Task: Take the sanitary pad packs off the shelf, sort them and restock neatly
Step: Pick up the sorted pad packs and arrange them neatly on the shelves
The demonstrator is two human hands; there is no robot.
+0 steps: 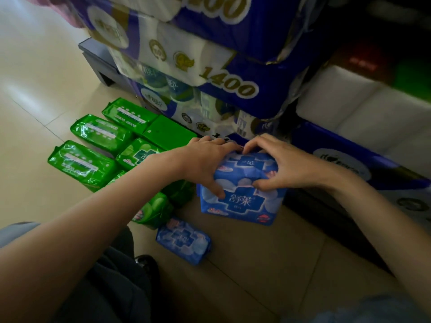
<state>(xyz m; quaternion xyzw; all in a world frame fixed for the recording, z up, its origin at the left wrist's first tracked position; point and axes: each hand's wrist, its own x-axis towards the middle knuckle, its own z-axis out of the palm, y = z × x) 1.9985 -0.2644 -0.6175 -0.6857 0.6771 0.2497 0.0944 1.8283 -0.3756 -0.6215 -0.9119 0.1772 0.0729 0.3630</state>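
Observation:
Two blue sanitary pad packs (pixel 242 201) stand stacked on the floor in front of the shelf. My left hand (pixel 205 162) grips the stack's left side, thumb down on the front pack. My right hand (pixel 286 164) grips the right side, with its thumb and fingers curled round the upper pack (pixel 245 163). A smaller blue pack (pixel 184 241) lies alone on the floor nearer me. Several green pad packs (pixel 81 166) lie grouped on the floor to the left, some partly hidden by my left forearm.
Big blue-and-white toilet paper bundles (pixel 210 54) fill the shelf behind the packs. The shelf's grey base (pixel 98 64) juts out at the far left. Beige floor tiles (pixel 256 264) spread to the front; my knee and dark shoe (pixel 144 262) are at the lower left.

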